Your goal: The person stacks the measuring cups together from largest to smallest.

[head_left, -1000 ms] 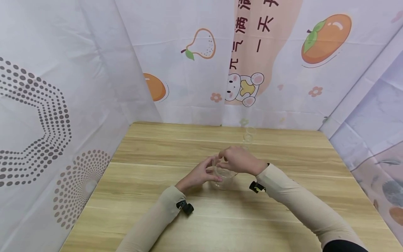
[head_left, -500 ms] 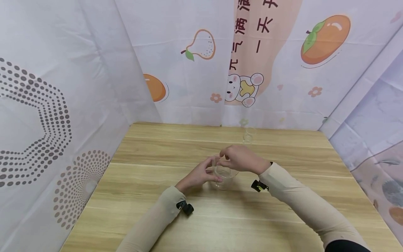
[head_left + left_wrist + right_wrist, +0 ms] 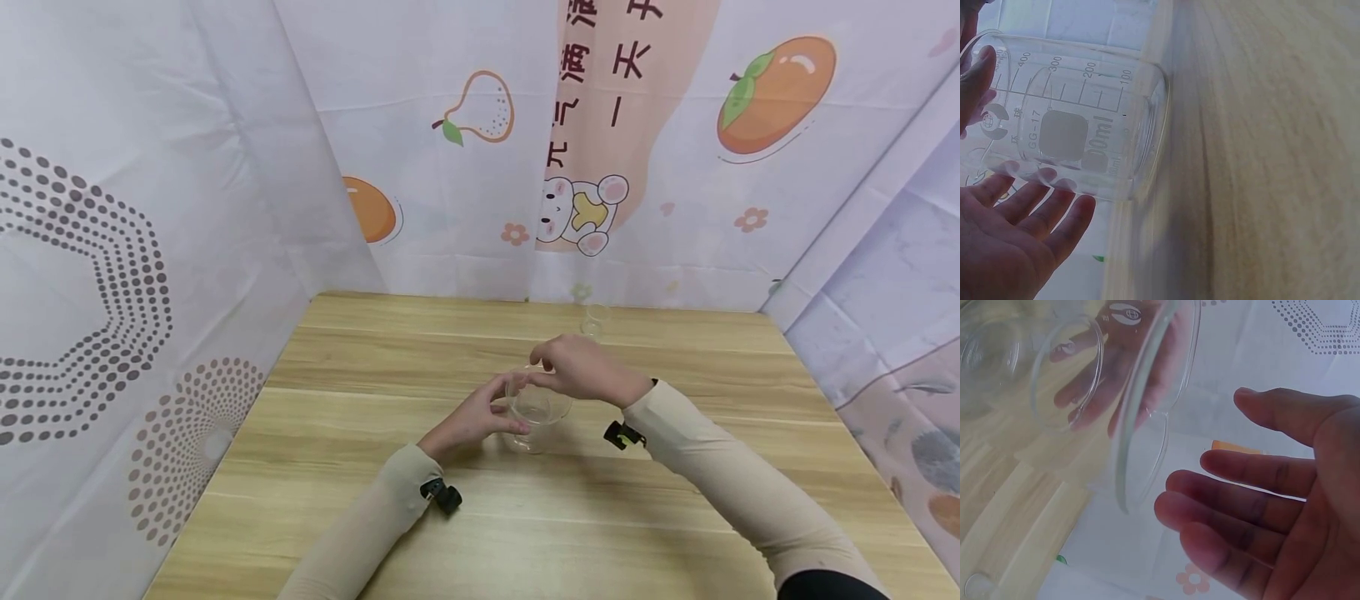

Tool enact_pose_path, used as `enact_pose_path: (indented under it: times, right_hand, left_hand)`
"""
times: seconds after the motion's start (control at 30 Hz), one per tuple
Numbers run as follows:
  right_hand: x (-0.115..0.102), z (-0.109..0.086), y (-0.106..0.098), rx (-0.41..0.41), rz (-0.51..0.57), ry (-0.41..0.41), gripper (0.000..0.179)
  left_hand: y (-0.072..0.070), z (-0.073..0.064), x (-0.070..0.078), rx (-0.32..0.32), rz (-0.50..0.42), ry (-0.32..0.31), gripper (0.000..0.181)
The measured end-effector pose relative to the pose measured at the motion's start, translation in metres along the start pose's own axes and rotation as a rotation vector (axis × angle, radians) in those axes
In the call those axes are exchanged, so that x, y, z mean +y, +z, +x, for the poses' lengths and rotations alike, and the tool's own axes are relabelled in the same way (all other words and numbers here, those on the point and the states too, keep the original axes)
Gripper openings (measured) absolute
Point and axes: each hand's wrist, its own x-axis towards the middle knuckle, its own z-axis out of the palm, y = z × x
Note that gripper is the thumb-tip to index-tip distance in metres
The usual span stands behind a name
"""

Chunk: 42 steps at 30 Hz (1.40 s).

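A clear glass beaker [image 3: 537, 435] with white volume marks stands upright on the table. In the left wrist view its marks run from 100 to 400. My left hand [image 3: 472, 421] grips its side, with thumb and fingers on opposite sides of the glass. Inside the beaker [image 3: 1063, 134] a smaller glass vessel shows; the right wrist view looks in over the mouth at its round rim [image 3: 1037, 378]. My right hand [image 3: 581, 369] hovers over the far right of the beaker's rim. In the right wrist view its fingers [image 3: 1225, 515] are spread and apart from the glass, holding nothing.
Another small clear glass vessel [image 3: 592, 322] stands near the back edge of the wooden table [image 3: 405, 342], behind my right hand. White printed curtains [image 3: 450, 200] hang along the back and both sides.
My right hand has lifted a little and shifted right, drawing away from the beaker's mouth. The left hand and the beaker have kept their place.
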Motion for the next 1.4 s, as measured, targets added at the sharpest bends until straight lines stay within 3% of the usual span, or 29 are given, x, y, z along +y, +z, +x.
enact_pose_path:
  times: [0.93,1.4]
  right_hand:
    - [0.022,0.001,-0.014,0.03,-0.048,0.082,0.031]
    - [0.042,0.007,-0.011,0.07,-0.091,0.108,0.032]
  left_hand:
    - [0.0,0.002,-0.003,-0.005,-0.009,0.017,0.085]
    - [0.0,0.003,-0.005,0.003,-0.014,0.019,0.082]
